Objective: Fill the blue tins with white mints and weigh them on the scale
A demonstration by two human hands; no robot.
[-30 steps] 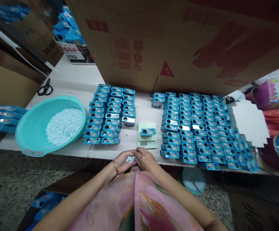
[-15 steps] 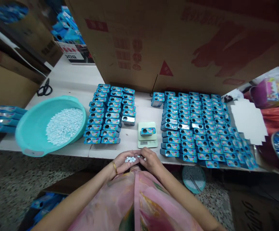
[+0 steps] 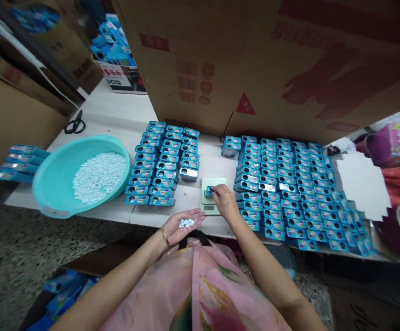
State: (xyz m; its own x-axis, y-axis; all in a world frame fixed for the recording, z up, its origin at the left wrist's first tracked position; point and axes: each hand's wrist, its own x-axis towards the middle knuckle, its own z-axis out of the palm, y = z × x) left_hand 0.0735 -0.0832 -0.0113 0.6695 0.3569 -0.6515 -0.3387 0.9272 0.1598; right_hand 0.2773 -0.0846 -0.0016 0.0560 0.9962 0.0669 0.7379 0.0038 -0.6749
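Tablets (image 3: 186,223) lie on open left hand (image 3: 178,230) at table (image 3: 117,115) edge; right hand (image 3: 225,202) fingers pinched over tin (image 3: 207,190).

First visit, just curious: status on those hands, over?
Left hand open, palm up, cupping white tablets. Right hand fingertips at the tin on the scale. Nothing blocking.

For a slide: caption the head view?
Left hand cups white tablets; right hand reaches the blue tin on the scale.
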